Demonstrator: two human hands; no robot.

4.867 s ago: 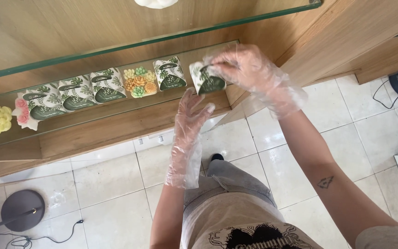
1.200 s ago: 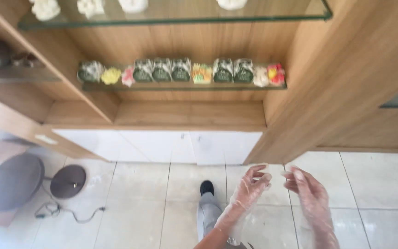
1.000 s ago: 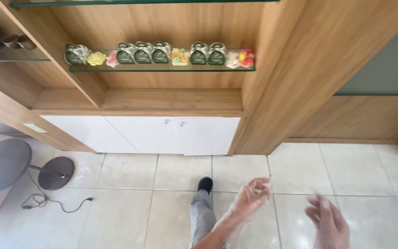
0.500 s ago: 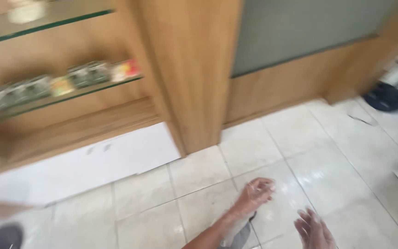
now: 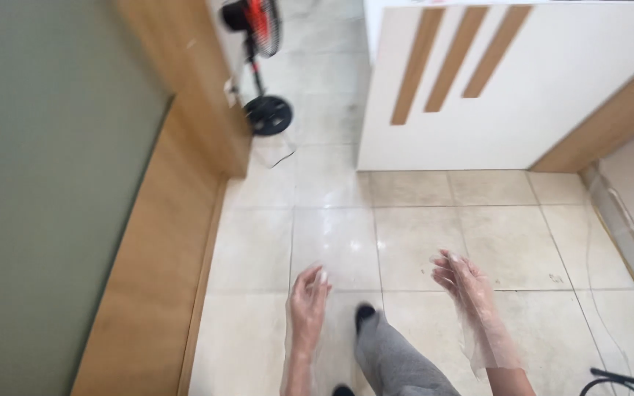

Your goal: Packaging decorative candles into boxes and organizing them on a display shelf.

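My left hand point(image 5: 307, 302) and my right hand point(image 5: 465, 287) hang in front of me over a pale tiled floor point(image 5: 420, 235), both in thin clear plastic gloves. Each hand is empty with its fingers loosely apart. Between them, below, my grey trouser leg point(image 5: 398, 363) and a dark shoe point(image 5: 365, 315) show mid-step. Neither hand touches anything.
A standing fan point(image 5: 258, 51) with a red and black head and round base stands at the top by a wooden wall panel point(image 5: 163, 242). A white counter front point(image 5: 508, 95) with wooden slats fills the upper right. A black cable point(image 5: 618, 381) lies at bottom right.
The view has swung away from the glass shelf of wrapped items to the tiled floor, fan and white counter. My hands came down from the shelf and hang empty.
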